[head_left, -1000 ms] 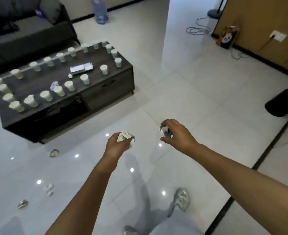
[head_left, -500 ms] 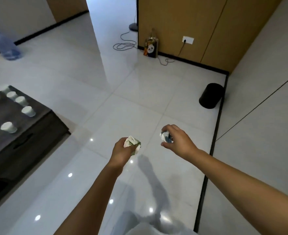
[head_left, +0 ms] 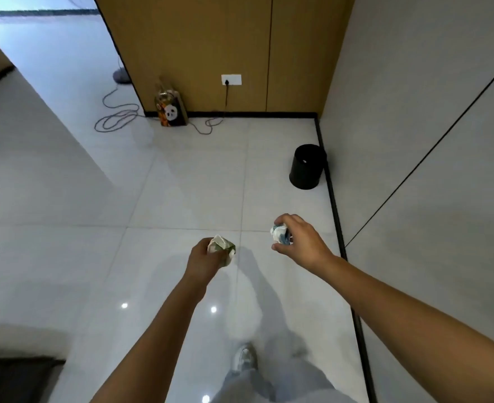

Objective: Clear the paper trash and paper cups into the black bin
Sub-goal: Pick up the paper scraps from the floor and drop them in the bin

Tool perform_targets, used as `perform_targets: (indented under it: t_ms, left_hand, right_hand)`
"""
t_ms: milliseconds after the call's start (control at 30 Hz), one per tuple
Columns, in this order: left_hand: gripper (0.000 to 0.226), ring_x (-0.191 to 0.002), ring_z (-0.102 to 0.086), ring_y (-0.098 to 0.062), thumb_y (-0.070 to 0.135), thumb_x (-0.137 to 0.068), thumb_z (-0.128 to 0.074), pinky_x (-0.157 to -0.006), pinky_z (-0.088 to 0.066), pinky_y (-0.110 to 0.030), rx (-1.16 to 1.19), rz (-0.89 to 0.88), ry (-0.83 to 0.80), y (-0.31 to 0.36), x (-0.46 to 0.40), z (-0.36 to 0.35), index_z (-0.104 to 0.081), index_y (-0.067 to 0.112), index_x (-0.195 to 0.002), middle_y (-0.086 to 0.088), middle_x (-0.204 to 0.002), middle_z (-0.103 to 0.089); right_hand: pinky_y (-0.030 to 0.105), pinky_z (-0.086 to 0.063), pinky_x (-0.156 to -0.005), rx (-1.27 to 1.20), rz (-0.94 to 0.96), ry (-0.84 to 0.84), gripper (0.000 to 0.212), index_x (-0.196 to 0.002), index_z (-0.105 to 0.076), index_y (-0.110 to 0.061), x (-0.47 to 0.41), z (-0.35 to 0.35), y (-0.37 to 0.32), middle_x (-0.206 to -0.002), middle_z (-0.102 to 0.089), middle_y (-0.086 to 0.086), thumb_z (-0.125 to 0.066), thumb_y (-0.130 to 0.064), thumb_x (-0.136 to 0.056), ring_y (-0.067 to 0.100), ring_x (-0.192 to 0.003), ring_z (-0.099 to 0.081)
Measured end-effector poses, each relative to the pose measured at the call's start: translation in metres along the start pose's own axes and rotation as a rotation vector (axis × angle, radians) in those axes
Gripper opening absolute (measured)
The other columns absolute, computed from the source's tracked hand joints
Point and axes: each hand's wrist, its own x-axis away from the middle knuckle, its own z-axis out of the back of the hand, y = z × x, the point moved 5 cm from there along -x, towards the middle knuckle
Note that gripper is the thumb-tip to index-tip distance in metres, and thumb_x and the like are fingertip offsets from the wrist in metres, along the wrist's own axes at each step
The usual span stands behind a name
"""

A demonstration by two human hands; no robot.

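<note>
A green-white paper wad [head_left: 222, 248] is clenched in the left hand [head_left: 203, 258]. A blue-white paper wad [head_left: 280, 234] is pinched by the right hand [head_left: 304, 242], fingers curled tight. The black bin [head_left: 307, 165] is seen well beyond both fists.

Green-white paper wad [head_left: 222, 249] in left fist; blue-white wad [head_left: 280, 234] pinched in right; black bin [head_left: 307, 167] upright, by wall.

The floor tiles [head_left: 182, 181] are glossy and smooth, mirroring ceiling lights. The bin [head_left: 306, 167] looks like matt black plastic. The wall panels [head_left: 211, 39] show a smooth, matt wood-tone finish. Both crumpled wads, the green-white one [head_left: 222, 248] and the blue-white one [head_left: 280, 234], are creased paper. The panda bag [head_left: 171, 112] looks like printed glossy paper.
</note>
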Motion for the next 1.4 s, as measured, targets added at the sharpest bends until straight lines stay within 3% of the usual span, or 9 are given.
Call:
perform_targets:
  t_ms: [100,233,367,500,800,1033,1167,1400]
  left_hand:
    - [0.022,-0.095,-0.063,-0.022,0.007,-0.086,-0.063,-0.09,-0.053,-0.035,-0.037,0.008,-0.046,0.035,-0.052,-0.012,-0.063,0.008,-0.108,-0.008,-0.102,-0.067]
    - [0.016,-0.083,-0.064,-0.015,0.002,-0.084,-0.064,-0.077,-0.054,-0.025,-0.051,-0.001,-0.125,0.076,-0.121,-0.046,-0.064,0.014,-0.094,-0.004,-0.091,-0.067]
    - [0.017,-0.079,-0.062,-0.015,0.002,-0.084,-0.064,-0.078,-0.053,-0.029,-0.071,-0.008,-0.15,0.116,-0.196,-0.089,-0.063,0.018,-0.087,-0.002,-0.085,-0.066]
    - [0.017,-0.083,-0.062,-0.018,-0.002,-0.084,-0.059,-0.077,-0.053,-0.027,-0.099,0.004,-0.168,0.161,-0.279,-0.136,-0.064,0.009,-0.097,-0.007,-0.092,-0.067]
    - [0.026,-0.102,-0.063,-0.029,-0.001,-0.083,-0.062,-0.095,-0.051,-0.044,-0.158,0.042,-0.203,0.26,-0.435,-0.233,-0.062,0.003,-0.109,-0.017,-0.108,-0.067]
    - [0.028,-0.095,-0.062,-0.028,0.001,-0.08,-0.066,-0.092,-0.051,-0.043,-0.201,0.073,-0.278,0.304,-0.565,-0.302,-0.062,-0.002,-0.108,-0.021,-0.107,-0.067]
    - [0.032,-0.106,-0.061,-0.035,0.006,-0.081,-0.07,-0.096,-0.05,-0.051,-0.205,0.078,-0.274,0.331,-0.657,-0.346,-0.061,0.0,-0.112,-0.021,-0.11,-0.065]
    - [0.038,-0.107,-0.06,-0.034,0.011,-0.08,-0.074,-0.095,-0.05,-0.05,-0.287,0.162,-0.294,0.343,-0.787,-0.416,-0.059,0.004,-0.114,-0.018,-0.113,-0.063]
  right_hand:
    - [0.019,-0.044,-0.076,-0.014,-0.058,0.044,0.043,-0.113,-0.054,-0.022,-0.041,0.018,0.013,-0.108,-0.051,-0.009,-0.077,-0.022,-0.077,0.01,-0.088,-0.054]
    - [0.022,-0.047,-0.078,-0.023,-0.132,0.092,0.044,-0.113,-0.054,-0.021,-0.097,0.044,0.046,-0.107,-0.05,-0.009,-0.078,-0.021,-0.077,0.011,-0.088,-0.054]
    - [0.02,-0.043,-0.077,-0.012,-0.175,0.114,0.045,-0.114,-0.054,-0.019,-0.168,0.073,0.091,-0.11,-0.051,-0.007,-0.078,-0.019,-0.077,0.011,-0.087,-0.053]
    - [0.023,-0.044,-0.078,-0.044,-0.215,0.151,0.045,-0.113,-0.054,-0.017,-0.254,0.115,0.138,-0.112,-0.054,-0.002,-0.079,-0.017,-0.076,0.015,-0.087,-0.055]
    - [0.029,-0.048,-0.086,-0.104,-0.286,0.195,0.051,-0.119,-0.054,-0.015,-0.406,0.201,0.207,-0.118,-0.056,0.004,-0.08,-0.015,-0.074,0.02,-0.097,-0.058]
    - [0.027,-0.045,-0.089,-0.111,-0.347,0.199,0.059,-0.128,-0.051,-0.011,-0.517,0.237,0.272,-0.123,-0.057,0.011,-0.078,-0.013,-0.076,0.025,-0.107,-0.058]
    - [0.027,-0.044,-0.092,-0.122,-0.407,0.194,0.062,-0.131,-0.048,-0.011,-0.591,0.254,0.313,-0.127,-0.056,0.01,-0.078,-0.013,-0.077,0.026,-0.114,-0.056]
    - [0.033,-0.05,-0.089,-0.211,-0.577,0.196,0.06,-0.127,-0.047,-0.01,-0.695,0.267,0.39,-0.116,-0.06,0.011,-0.078,-0.011,-0.076,0.025,-0.105,-0.06]
